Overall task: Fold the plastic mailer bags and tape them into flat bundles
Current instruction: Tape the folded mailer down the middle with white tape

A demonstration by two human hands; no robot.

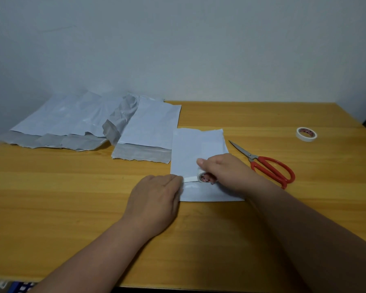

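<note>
Folded mailer bag [199, 149]: flat, long axis running away from the person | right hand [222, 170]: grips tape roll [203, 177] | left hand [156, 197]: palm-down, fingers pressing tape strip [189, 179] end at bag's left edge.

Lighting: even, soft indoor, moderately dim w/ cool cast. Shadows: faint, diffuse. Glare: mild sheen on far-left mailer bags [68, 121]. Focus: slightly soft overall. Distortion: wide-angle bowing at edges; tabletop [72, 187] far edge curves.
</note>
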